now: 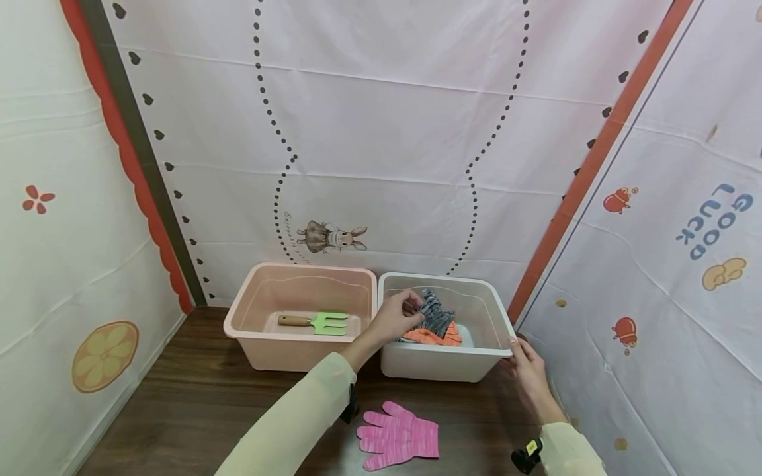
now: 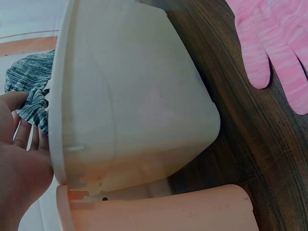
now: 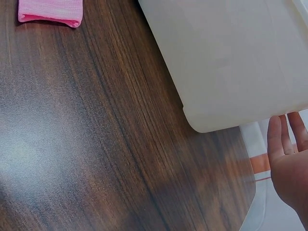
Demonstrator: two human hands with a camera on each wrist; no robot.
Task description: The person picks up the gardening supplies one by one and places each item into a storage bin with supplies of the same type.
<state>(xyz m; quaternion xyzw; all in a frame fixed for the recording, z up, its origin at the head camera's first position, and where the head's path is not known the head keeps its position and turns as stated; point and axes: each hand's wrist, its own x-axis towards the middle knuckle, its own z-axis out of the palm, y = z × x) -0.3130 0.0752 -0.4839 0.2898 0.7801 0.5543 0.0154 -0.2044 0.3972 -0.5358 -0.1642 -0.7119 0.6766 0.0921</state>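
Observation:
My left hand (image 1: 400, 316) reaches over the near side of the white bin (image 1: 437, 363) and pinches a dark grey mottled knit glove (image 1: 436, 313). In the left wrist view, the thumb lies against the edge of that glove (image 2: 32, 86), with the fingers partly behind it. Beneath it in the bin lies an orange glove (image 1: 432, 336), partly covered. At the bin's right end my right hand (image 1: 528, 370) grips the rim, thumb on top and fingers below. On the table in front lies a pink glove (image 1: 400, 436), flat, fingers pointing left.
A pink bin (image 1: 286, 354) stands directly left of the white one, holding a green hand fork (image 1: 324, 323) with a wooden handle. Both stand on a dark wooden table (image 1: 178, 396). Printed cloth walls (image 1: 381, 132) enclose the back and both sides.

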